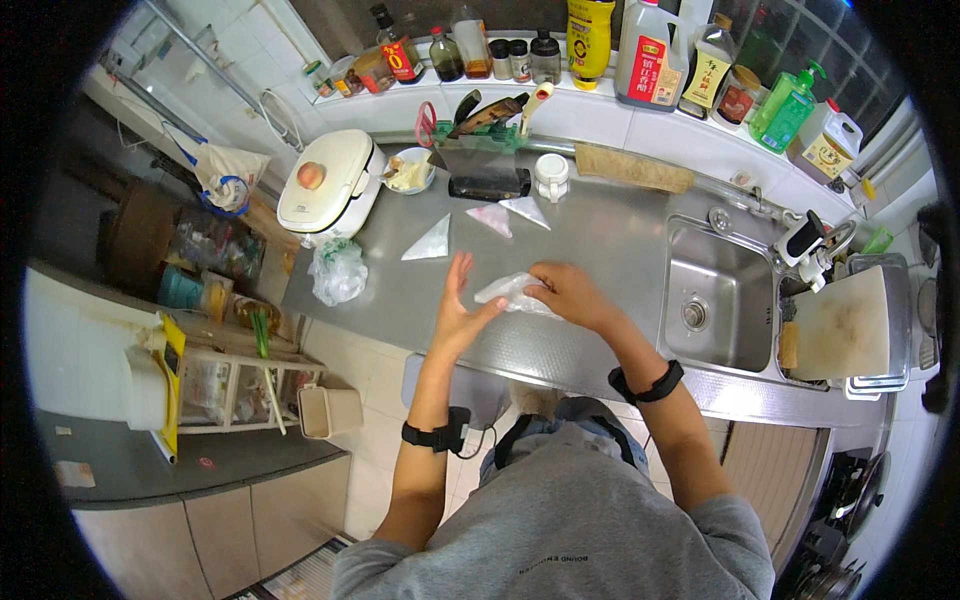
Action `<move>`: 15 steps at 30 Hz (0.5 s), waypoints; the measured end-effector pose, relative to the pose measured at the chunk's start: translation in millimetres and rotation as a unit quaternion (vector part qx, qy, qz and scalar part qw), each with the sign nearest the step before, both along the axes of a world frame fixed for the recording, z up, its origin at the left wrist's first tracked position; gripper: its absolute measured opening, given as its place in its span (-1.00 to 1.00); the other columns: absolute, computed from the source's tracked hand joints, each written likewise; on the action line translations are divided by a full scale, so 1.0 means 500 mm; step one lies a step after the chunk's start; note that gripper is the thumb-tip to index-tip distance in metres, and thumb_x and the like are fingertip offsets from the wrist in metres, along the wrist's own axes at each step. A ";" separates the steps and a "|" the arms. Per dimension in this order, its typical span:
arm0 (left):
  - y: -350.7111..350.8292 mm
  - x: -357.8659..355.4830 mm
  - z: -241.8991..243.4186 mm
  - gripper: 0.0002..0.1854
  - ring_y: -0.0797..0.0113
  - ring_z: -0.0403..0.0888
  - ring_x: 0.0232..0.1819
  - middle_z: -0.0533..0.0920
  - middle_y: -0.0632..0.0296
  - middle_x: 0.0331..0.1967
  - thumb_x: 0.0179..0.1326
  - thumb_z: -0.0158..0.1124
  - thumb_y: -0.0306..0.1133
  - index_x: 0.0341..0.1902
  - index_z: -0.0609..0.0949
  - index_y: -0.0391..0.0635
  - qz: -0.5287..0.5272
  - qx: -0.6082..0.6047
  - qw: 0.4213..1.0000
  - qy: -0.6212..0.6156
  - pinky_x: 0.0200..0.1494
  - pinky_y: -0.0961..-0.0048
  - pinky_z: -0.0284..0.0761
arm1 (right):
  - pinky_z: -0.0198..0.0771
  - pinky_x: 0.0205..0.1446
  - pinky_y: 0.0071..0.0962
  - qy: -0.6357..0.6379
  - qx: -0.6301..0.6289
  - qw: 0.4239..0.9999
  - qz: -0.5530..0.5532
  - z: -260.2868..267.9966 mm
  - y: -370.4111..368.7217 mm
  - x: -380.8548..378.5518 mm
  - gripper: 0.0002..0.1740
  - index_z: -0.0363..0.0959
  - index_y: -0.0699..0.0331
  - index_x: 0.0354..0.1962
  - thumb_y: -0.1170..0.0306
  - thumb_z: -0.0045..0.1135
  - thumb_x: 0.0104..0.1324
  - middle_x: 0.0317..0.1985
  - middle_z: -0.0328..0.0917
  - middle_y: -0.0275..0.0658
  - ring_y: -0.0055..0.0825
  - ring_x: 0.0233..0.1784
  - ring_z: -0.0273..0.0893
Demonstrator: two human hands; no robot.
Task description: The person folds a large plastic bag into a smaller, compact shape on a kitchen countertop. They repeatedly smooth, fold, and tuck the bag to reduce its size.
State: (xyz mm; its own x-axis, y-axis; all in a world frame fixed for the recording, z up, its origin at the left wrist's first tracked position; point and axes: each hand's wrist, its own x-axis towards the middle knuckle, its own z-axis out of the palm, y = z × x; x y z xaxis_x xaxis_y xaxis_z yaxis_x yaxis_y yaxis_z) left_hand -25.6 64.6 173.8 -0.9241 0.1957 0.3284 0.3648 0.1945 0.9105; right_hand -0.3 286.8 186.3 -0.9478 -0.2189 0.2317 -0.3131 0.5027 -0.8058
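A crumpled translucent plastic bag (510, 292) is pinched in my right hand (566, 292) above the steel counter. My left hand (461, 311) is spread at the bag's left side, its thumb tip at or close to the plastic; whether it touches is hard to tell. Behind the hands lie a white folded plastic triangle (431, 240), a pinkish folded triangle (490, 219) and another white one (527, 211). A loose bundle of clear plastic bags (338, 273) rests at the counter's left end.
A white lidded appliance (327, 184) with a peach (310, 175) on it stands back left, beside a bowl (409, 171). Behind the triangles are a knife holder (484, 161) and a white jar (552, 177). On the right is a steel sink (720, 292) with a cutting board (844, 326) beyond.
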 end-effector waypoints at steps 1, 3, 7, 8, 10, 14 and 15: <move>-0.007 -0.006 0.015 -0.19 0.15 0.59 0.14 0.64 -0.01 0.09 0.10 0.54 -0.21 0.39 0.40 -0.21 -0.026 -0.049 0.998 0.019 0.24 0.29 0.46 | 0.36 -0.32 -0.25 0.030 0.010 0.999 0.035 0.014 -0.001 -0.005 -0.78 0.50 0.29 -0.30 0.29 0.24 0.29 -0.47 0.52 -0.14 -0.20 -0.44 0.49; -0.015 -0.009 0.044 -0.35 0.18 0.61 0.14 0.67 0.08 0.03 0.17 0.47 -0.23 0.29 0.49 -0.21 -0.153 -0.138 0.975 -0.085 0.21 0.32 0.46 | 0.34 -0.34 -0.32 0.072 0.055 0.990 0.108 0.042 -0.008 -0.011 -0.80 0.50 0.29 -0.32 0.33 0.26 0.28 -0.49 0.51 -0.19 -0.31 -0.49 0.42; -0.003 0.001 0.082 -0.57 0.17 0.71 -0.01 0.71 0.13 -0.09 0.30 0.36 -0.24 0.13 0.60 -0.28 -0.291 -0.140 0.904 -0.279 0.05 0.36 0.59 | 0.42 -0.26 -0.21 -0.098 -0.034 0.991 0.085 0.082 -0.023 0.001 -0.70 0.52 0.26 -0.28 0.17 0.23 0.31 -0.36 0.61 -0.09 -0.05 -0.31 0.58; -0.001 0.008 0.085 -0.58 0.18 0.72 -0.06 0.72 0.13 -0.10 0.32 0.34 -0.25 0.12 0.60 -0.29 -0.269 -0.077 0.912 -0.299 -0.02 0.39 0.62 | 0.42 -0.27 -0.22 -0.104 -0.074 0.990 0.054 0.086 -0.027 0.004 -0.69 0.52 0.26 -0.29 0.15 0.22 0.32 -0.38 0.62 -0.10 -0.06 -0.32 0.58; 0.001 0.021 0.086 -0.61 0.20 0.76 -0.16 0.73 0.12 -0.13 0.35 0.31 -0.26 0.09 0.61 -0.32 -0.224 0.055 0.911 -0.342 -0.15 0.43 0.67 | 0.42 -0.30 -0.24 -0.085 -0.067 0.994 0.016 0.089 -0.028 0.010 -0.68 0.53 0.26 -0.32 0.13 0.21 0.34 -0.43 0.62 -0.12 -0.09 -0.37 0.59; -0.002 0.028 0.085 -0.59 0.21 0.76 -0.19 0.73 0.05 -0.09 0.36 0.30 -0.25 0.13 0.59 -0.31 -0.217 0.090 0.912 -0.336 -0.25 0.46 0.68 | 0.41 -0.36 -0.26 -0.033 -0.007 0.999 0.014 0.086 -0.016 0.023 -0.66 0.56 0.30 -0.38 0.16 0.18 0.38 -0.59 0.57 -0.19 -0.13 -0.48 0.57; -0.002 0.031 0.085 -0.57 0.19 0.76 -0.18 0.73 0.04 -0.09 0.37 0.28 -0.23 0.15 0.58 -0.32 -0.219 0.091 0.911 -0.337 -0.24 0.45 0.69 | 0.41 -0.37 -0.27 -0.040 -0.009 0.999 0.019 0.086 -0.015 0.026 -0.65 0.56 0.31 -0.39 0.17 0.17 0.39 -0.63 0.55 -0.21 -0.13 -0.51 0.56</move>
